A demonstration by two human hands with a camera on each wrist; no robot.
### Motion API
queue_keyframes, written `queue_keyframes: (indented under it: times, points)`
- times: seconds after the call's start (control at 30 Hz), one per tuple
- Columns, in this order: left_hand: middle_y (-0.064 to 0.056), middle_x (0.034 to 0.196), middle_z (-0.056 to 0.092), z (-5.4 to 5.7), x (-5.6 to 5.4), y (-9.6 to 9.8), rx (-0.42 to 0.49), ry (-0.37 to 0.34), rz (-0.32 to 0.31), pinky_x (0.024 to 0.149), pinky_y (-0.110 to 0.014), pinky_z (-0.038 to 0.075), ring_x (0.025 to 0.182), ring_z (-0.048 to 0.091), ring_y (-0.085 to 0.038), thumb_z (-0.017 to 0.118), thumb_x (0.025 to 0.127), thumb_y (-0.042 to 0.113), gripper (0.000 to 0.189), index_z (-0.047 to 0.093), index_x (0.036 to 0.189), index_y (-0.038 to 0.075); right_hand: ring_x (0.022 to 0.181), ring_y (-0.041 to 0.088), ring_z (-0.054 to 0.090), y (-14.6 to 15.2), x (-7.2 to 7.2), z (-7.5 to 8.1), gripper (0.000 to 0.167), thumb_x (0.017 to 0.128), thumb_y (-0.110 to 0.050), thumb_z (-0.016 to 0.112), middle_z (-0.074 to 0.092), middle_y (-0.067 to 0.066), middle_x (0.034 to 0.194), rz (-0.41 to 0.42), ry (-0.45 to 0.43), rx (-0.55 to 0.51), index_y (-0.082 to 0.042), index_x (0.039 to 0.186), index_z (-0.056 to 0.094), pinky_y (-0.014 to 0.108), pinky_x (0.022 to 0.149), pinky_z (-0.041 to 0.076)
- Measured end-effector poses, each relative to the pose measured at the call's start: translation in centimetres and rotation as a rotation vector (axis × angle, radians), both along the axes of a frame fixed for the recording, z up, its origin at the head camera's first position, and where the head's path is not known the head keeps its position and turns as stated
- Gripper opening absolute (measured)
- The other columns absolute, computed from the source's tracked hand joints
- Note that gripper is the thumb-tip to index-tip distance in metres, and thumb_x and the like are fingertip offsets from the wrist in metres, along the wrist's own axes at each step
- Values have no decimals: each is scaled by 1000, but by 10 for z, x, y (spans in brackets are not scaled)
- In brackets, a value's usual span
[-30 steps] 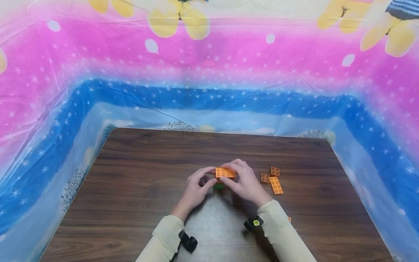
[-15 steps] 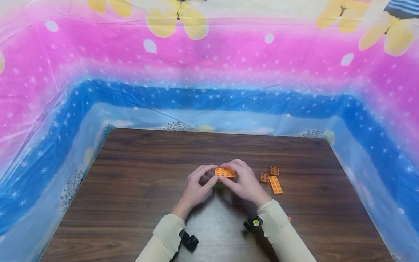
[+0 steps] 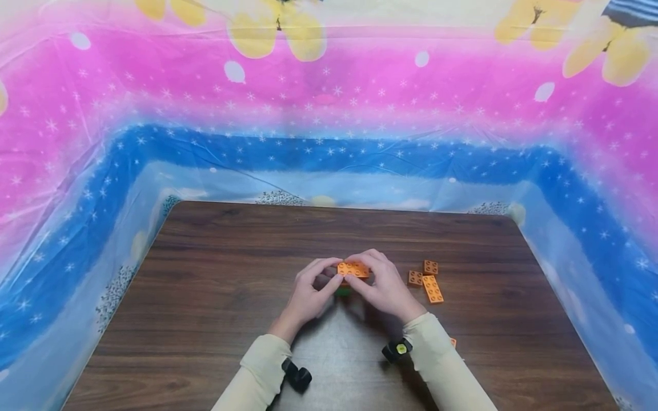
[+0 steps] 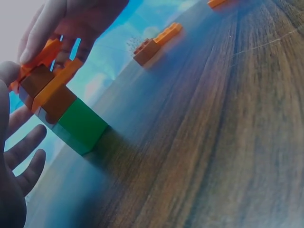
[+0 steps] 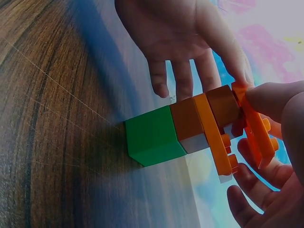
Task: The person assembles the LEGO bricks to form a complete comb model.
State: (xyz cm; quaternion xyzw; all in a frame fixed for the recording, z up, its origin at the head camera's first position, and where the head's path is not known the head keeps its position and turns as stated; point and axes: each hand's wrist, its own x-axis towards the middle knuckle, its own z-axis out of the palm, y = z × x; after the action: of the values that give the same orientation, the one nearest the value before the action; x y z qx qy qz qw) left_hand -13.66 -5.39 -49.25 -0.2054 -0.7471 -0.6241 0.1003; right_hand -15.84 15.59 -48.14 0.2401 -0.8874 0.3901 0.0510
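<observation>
A stack of toy building bricks stands on the table, its green brick [image 5: 154, 136] at the bottom. Above the green come a brown brick [image 5: 189, 114], a thin orange brick [image 5: 212, 128] that juts out to one side, and a second brown brick [image 5: 223, 105]. Topmost is an orange studded brick [image 3: 352, 270], which both hands pinch between thumb and fingers. My left hand [image 3: 308, 288] has its left end; my right hand [image 3: 382, 285] covers part of its right side. In the left wrist view, the left hand's lower fingers spread beside the stack without gripping it.
Right of the hands lie two small brown bricks [image 3: 430, 267] and an orange brick [image 3: 433, 289] close together. Another orange piece [image 3: 453, 342] peeks out beside the right sleeve. Behind the wooden table [image 3: 231, 240] hangs a patterned cloth [image 3: 329, 154].
Almost nothing moves. The left thumb has shifted slightly right along the front of the top orange brick, close to the right thumb; both hands keep their pinch.
</observation>
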Motion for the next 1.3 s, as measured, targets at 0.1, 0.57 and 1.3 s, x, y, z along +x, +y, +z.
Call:
queue_keyframes:
  times: [0.1, 0.57, 1.3]
  points:
    - [-20, 118, 70, 0, 0, 0, -2, -4, 1, 84, -69, 54, 98, 67, -42, 69, 99, 1, 29, 69, 127, -3, 105, 12, 58, 0, 0, 0, 30, 99, -35, 75, 64, -8, 120, 4, 4, -4, -26, 128, 71, 37, 82, 53]
    - [-19, 117, 71, -1, 1, 0, -24, -5, 22, 82, -53, 60, 97, 70, -39, 70, 99, 2, 29, 69, 128, -2, 111, 13, 60, 1, -1, -5, 33, 100, -40, 73, 66, -8, 123, 7, -19, -35, -27, 130, 70, 43, 87, 55]
    - [-17, 112, 71, -7, 3, 3, -11, -14, 43, 76, -42, 59, 92, 70, -38, 69, 100, 2, 29, 69, 128, 0, 108, 12, 60, 2, 0, -14, 33, 101, -37, 73, 66, -8, 124, 6, -49, -85, -27, 132, 68, 39, 91, 54]
